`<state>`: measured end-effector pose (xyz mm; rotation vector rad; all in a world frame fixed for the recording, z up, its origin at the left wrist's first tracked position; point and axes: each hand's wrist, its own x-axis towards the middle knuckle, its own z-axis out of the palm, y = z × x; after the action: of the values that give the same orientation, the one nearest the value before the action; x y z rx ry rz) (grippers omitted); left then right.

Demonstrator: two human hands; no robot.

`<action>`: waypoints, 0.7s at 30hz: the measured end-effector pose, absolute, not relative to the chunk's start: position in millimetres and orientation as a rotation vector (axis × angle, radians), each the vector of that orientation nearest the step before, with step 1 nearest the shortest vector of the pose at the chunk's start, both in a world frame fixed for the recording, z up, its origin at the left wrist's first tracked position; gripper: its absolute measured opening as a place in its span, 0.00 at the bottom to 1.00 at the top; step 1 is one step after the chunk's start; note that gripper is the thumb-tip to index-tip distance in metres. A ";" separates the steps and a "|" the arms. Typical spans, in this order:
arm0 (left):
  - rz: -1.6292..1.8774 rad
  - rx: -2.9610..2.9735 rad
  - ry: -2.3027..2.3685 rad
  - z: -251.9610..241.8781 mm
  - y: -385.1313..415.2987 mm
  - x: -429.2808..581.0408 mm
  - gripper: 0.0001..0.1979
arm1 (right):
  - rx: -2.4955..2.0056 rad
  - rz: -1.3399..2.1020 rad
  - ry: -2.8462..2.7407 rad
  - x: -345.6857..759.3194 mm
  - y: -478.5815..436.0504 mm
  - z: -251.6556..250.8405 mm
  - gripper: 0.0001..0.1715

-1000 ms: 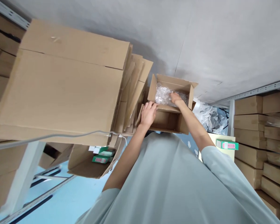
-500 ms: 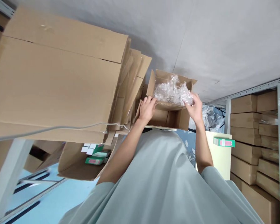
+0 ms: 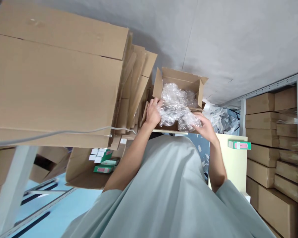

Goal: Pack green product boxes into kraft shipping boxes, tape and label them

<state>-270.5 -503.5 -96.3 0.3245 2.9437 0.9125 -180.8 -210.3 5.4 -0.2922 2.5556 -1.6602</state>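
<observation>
The picture is upside down. A small open cardboard box stands ahead of me with clear bubble wrap spilling out of it. My left hand grips the left end of the wrap at the box's near edge, fingers curled. My right hand pinches the right end of the wrap, pulled out over the box's front wall. The sheet stretches between both hands. More wrap stays inside the box.
A thick stack of flattened cardboard stands to the left, touching the box. An open carton holds green and white packets. Shelves of brown boxes fill the right. A green packet lies on a pale surface. Crumpled plastic lies behind.
My right hand came out of the box and drew the bubble wrap toward me over the front wall. My left hand shifted from the box edge onto the wrap.
</observation>
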 end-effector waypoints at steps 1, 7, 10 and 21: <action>0.879 0.334 2.946 -95.6 -503.6 -269.6 0.17 | -0.310 -1.600 2.540 -189.6 -209.5 -8.2 0.20; 0.764 0.390 2.953 -87.4 -503.9 -268.5 0.19 | -0.367 -0.973 2.525 -229.5 -232.6 -59.6 0.22; 0.786 0.441 2.924 -85.1 -507.0 -271.0 0.19 | -0.421 -0.654 2.421 -242.2 -260.7 -71.3 0.28; 0.801 0.441 2.865 -81.3 -509.4 -273.0 0.25 | -0.168 -0.313 2.416 -236.9 -264.1 -61.0 0.38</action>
<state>-273.0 -509.4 -81.3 0.4415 2.8653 0.8006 -236.9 -264.1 -61.0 -0.1681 2.4157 -0.3128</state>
